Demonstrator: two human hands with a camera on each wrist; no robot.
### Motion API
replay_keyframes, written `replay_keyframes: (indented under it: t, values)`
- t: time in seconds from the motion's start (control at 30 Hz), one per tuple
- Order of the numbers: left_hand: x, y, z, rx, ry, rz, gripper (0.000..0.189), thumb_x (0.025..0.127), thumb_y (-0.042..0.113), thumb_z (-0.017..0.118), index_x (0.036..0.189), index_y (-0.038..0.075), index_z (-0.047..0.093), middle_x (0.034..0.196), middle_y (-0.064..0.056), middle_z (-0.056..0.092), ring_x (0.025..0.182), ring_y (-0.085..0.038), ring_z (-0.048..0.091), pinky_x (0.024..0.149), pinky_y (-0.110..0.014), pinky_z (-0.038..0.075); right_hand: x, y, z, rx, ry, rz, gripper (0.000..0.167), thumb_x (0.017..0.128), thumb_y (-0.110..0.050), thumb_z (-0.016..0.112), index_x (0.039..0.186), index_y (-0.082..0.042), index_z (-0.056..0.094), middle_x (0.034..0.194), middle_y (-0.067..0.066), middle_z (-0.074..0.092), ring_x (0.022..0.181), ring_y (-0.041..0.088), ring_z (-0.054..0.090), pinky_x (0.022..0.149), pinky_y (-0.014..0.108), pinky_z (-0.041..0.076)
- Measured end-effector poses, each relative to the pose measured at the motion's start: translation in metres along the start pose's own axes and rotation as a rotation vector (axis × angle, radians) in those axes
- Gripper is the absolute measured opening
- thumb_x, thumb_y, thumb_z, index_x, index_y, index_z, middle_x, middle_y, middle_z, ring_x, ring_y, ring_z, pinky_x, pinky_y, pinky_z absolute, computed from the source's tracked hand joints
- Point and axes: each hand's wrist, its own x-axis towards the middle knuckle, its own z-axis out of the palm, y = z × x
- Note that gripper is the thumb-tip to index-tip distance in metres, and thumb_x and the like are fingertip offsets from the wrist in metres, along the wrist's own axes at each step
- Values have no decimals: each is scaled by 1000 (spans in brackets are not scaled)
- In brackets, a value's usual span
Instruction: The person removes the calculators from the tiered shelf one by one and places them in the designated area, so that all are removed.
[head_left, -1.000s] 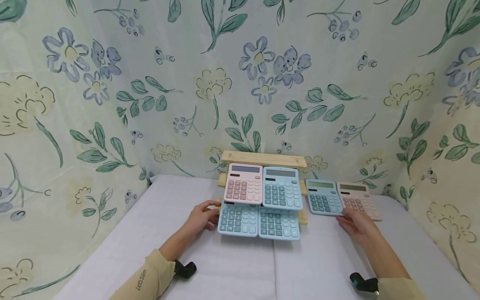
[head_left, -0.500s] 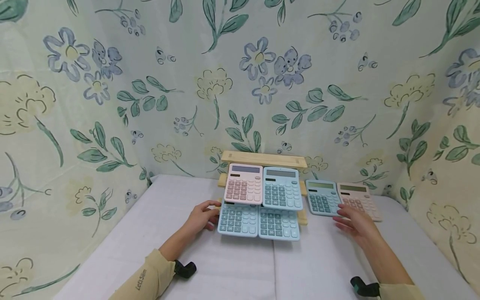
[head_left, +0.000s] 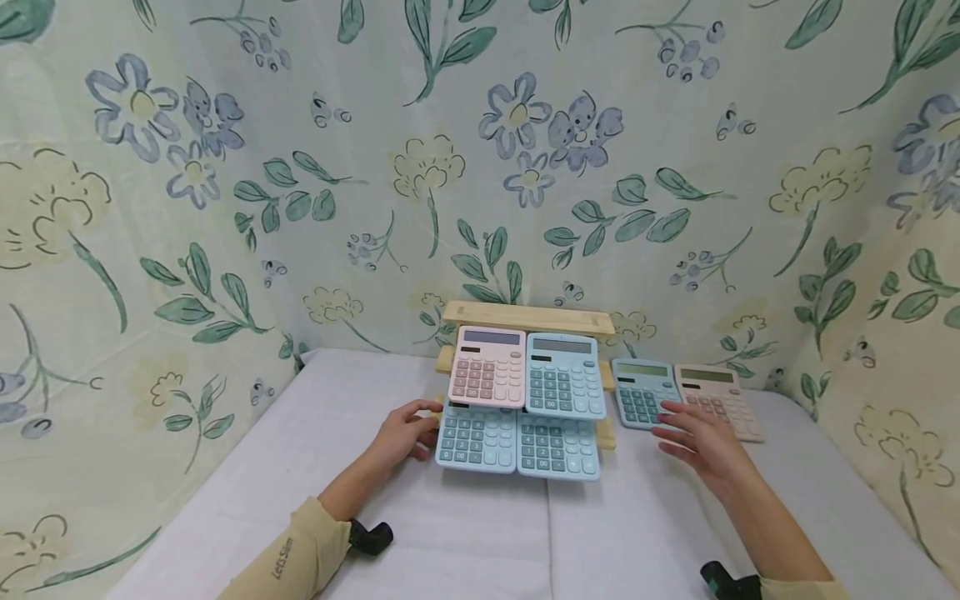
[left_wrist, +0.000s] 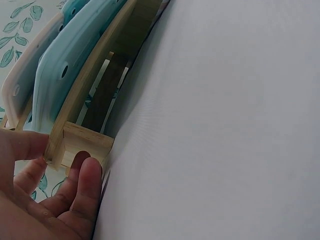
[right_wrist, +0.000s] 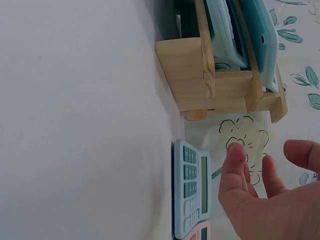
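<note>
A wooden rack (head_left: 528,317) bears a pink calculator (head_left: 487,367) and a blue calculator (head_left: 565,377) on its upper tier. Two more blue calculators, one on the left (head_left: 476,440) and one on the right (head_left: 558,450), lean on the lower tier. My left hand (head_left: 401,435) holds the rack's left end; in the left wrist view its thumb and curled fingers meet the wooden corner. My right hand (head_left: 705,446), fingers spread and holding nothing, is over a blue calculator (head_left: 641,387) lying right of the rack. Beside that lies a pink calculator (head_left: 738,408), partly hidden by the hand.
A white cloth (head_left: 480,533) covers the table and has a crease down its middle. Close behind the rack hangs a floral curtain (head_left: 337,100), which also encloses both sides. In the right wrist view the rack's end (right_wrist: 182,75) stands near the flat blue calculator.
My right hand has drawn away from the two flat calculators and shifted slightly left, its fingers spreading. The left hand stays at the rack, and the calculators keep their places.
</note>
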Motion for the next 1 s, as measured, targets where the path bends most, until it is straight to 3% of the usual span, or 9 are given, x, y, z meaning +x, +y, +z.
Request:
replay_keyframes:
  t: [0.43,0.8,1.0]
  values:
    - [0,-1,-1,-2,-3,9,33,97,21,60,129,15,64,96,-8,73,76,-20,68,59,-31,54,-13,-19,30,-35,-39,-85,57,106,-25,49,154,-1,34,148,25,42,109,17,69,87,27,57]
    - [-1,-1,0,9,2,17,33,97,21,59,129,14,63,95,-8,73,77,-20,67,59,-31,55,-12,-21,48,-14,-54,-88,55,104,-21,52,154,-3,36,149,24,42,107,14,68,88,26,56]
    - [-2,0,1,10,5,13,32,97,20,59,128,14,63,95,-8,72,77,-20,67,59,-31,54,-9,-21,54,5,-73,-102,53,105,-20,51,153,-4,37,150,23,43,112,19,67,89,26,56]
